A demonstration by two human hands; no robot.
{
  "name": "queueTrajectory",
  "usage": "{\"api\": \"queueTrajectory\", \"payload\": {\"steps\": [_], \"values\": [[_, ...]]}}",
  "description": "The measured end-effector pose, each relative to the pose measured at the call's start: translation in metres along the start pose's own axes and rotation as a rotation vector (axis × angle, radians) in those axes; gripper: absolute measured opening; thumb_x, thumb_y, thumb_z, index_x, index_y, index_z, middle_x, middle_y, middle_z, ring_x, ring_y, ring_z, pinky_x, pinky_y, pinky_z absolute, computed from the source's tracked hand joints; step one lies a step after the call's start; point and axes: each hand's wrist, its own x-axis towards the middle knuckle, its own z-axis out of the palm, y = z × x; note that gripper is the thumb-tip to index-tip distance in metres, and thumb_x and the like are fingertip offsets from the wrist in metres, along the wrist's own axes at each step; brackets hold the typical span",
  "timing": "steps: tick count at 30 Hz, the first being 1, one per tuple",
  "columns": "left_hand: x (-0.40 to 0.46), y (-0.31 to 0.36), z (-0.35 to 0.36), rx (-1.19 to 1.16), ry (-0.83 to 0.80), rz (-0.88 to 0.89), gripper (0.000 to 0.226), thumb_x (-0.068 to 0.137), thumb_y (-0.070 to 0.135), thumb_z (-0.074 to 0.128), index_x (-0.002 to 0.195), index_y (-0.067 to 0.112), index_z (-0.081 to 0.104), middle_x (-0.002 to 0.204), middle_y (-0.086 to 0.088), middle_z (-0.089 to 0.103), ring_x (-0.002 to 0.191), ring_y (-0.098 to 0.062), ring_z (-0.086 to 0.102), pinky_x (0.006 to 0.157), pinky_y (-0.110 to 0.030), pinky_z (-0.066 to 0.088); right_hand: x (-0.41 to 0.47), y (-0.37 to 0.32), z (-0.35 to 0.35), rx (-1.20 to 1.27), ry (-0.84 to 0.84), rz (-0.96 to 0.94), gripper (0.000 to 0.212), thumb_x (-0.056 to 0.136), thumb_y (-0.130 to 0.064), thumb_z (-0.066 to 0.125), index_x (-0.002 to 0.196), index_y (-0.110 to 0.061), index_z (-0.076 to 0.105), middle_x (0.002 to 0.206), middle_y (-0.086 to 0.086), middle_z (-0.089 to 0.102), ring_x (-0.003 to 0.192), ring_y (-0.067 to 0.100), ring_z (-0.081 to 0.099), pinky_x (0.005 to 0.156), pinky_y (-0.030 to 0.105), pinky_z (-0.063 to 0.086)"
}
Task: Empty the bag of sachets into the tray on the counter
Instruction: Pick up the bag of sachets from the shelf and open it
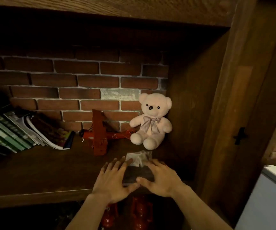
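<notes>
On the wooden shelf (pixel 34 171), your hands, left hand (pixel 112 180) and right hand (pixel 162 178), flank the bag (pixel 138 166), fingers spread against its sides at six o'clock of the teddy bear (pixel 151 120), likely to lift it.

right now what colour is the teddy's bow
Pale lilac-grey satin bow on the cream teddy; head view.

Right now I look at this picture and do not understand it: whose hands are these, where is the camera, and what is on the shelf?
There is no machine here. A person wears one camera on the head, looking down at their own hands. The left hand and right hand lie with fairly straight fingers on either side of a small bag, clear at its top, on a wooden shelf. Neither has a firm grip on it yet. Behind it sit a teddy bear, a red toy plane and leaning books. No tray is visible.
</notes>
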Motion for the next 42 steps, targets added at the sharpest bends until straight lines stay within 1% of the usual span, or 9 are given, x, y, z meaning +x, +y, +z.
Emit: {"api": "queueTrajectory", "payload": {"steps": [6, 11, 15, 18, 26, 32, 35, 39, 42], "values": [[-0.008, 0.006, 0.007, 0.094, -0.092, -0.006, 0.093, 0.083, 0.074, 0.048, 0.157, 0.036, 0.007, 0.166, 0.0, 0.02, 0.154, -0.026, 0.011, 0.124, -0.045, 0.007, -0.004, 0.01, 0.013, 0.006, -0.096, -0.002, 0.085, 0.079, -0.083, 0.048, 0.15, -0.037, 0.037, 0.154, -0.002, 0.044, 0.139, 0.027, 0.044, 0.111, 0.046, 0.04], [-0.013, 0.011, 0.011, 0.158, -0.064, -0.013, 0.069, 0.099, 0.051, 0.045, 0.156, 0.029, 0.015, 0.162, -0.001, 0.029, 0.15, -0.027, 0.024, 0.123, -0.043, 0.015, -0.005, 0.01, 0.013, -0.111, -0.142, -0.047, 0.099, 0.068, -0.08, 0.064, 0.151, -0.037, 0.031, 0.155, -0.001, 0.04, 0.137, 0.028, 0.043, 0.111, 0.048, 0.039], [-0.015, 0.012, 0.01, 0.139, -0.033, -0.003, 0.049, 0.103, 0.039, 0.039, 0.15, 0.034, 0.027, 0.152, 0.002, 0.044, 0.14, -0.025, 0.038, 0.116, -0.044, 0.027, -0.008, 0.007, 0.01, -0.149, -0.049, -0.097, 0.063, 0.09, -0.048, 0.066, 0.145, -0.032, 0.043, 0.145, -0.001, 0.05, 0.13, 0.026, 0.049, 0.107, 0.044, 0.043], [-0.014, 0.013, -0.003, 0.141, -0.009, 0.013, 0.037, 0.105, 0.037, 0.033, 0.142, 0.036, 0.038, 0.136, 0.002, 0.057, 0.125, -0.024, 0.052, 0.107, -0.042, 0.036, -0.009, 0.004, -0.001, -0.143, 0.032, -0.137, 0.036, 0.098, -0.039, 0.057, 0.134, -0.032, 0.056, 0.128, 0.0, 0.059, 0.116, 0.024, 0.059, 0.094, 0.04, 0.051], [-0.014, 0.024, -0.07, 0.104, 0.134, 0.043, 0.027, 0.101, 0.019, 0.042, 0.121, 0.034, 0.052, 0.114, 0.004, 0.066, 0.108, -0.02, 0.062, 0.093, -0.039, 0.045, -0.003, -0.01, -0.05, -0.182, 0.164, -0.195, 0.022, 0.098, -0.025, 0.05, 0.116, -0.023, 0.063, 0.114, 0.004, 0.06, 0.097, 0.032, 0.065, 0.074, 0.044, 0.051], [-0.012, 0.03, -0.12, 0.082, 0.264, 0.016, 0.019, 0.1, 0.03, 0.048, 0.11, 0.038, 0.061, 0.109, 0.006, 0.071, 0.105, -0.022, 0.065, 0.086, -0.04, 0.048, -0.004, -0.031, -0.099, -0.087, 0.25, -0.223, 0.015, 0.099, -0.022, 0.05, 0.095, -0.023, 0.064, 0.104, 0.004, 0.068, 0.091, 0.029, 0.065, 0.071, 0.041, 0.053], [-0.01, 0.03, -0.142, 0.113, 0.343, 0.021, 0.015, 0.099, 0.036, 0.051, 0.109, 0.039, 0.061, 0.108, 0.007, 0.072, 0.106, -0.024, 0.066, 0.083, -0.039, 0.048, -0.007, -0.038, -0.122, -0.014, 0.353, -0.255, 0.015, 0.1, -0.024, 0.054, 0.106, -0.027, 0.067, 0.098, 0.0, 0.07, 0.094, 0.023, 0.063, 0.068, 0.035, 0.043], [-0.011, 0.032, -0.163, 0.082, 0.412, 0.035, 0.009, 0.097, 0.042, 0.052, 0.106, 0.04, 0.051, 0.101, 0.006, 0.071, 0.098, -0.025, 0.066, 0.081, -0.042, 0.051, -0.008, -0.045, -0.14, -0.018, 0.482, -0.294, 0.012, 0.1, -0.029, 0.058, 0.111, -0.024, 0.058, 0.079, -0.015, 0.047, 0.083, 0.016, 0.052, 0.067, 0.032, 0.03], [-0.015, 0.034, -0.173, 0.064, 0.445, 0.04, 0.011, 0.097, 0.039, 0.055, 0.101, 0.039, 0.045, 0.095, 0.004, 0.069, 0.091, -0.024, 0.065, 0.08, -0.044, 0.053, -0.01, -0.05, -0.145, -0.026, 0.548, -0.311, 0.007, 0.099, -0.031, 0.057, 0.102, -0.024, 0.056, 0.082, -0.007, 0.063, 0.077, 0.023, 0.061, 0.062, 0.034, 0.036]]}}
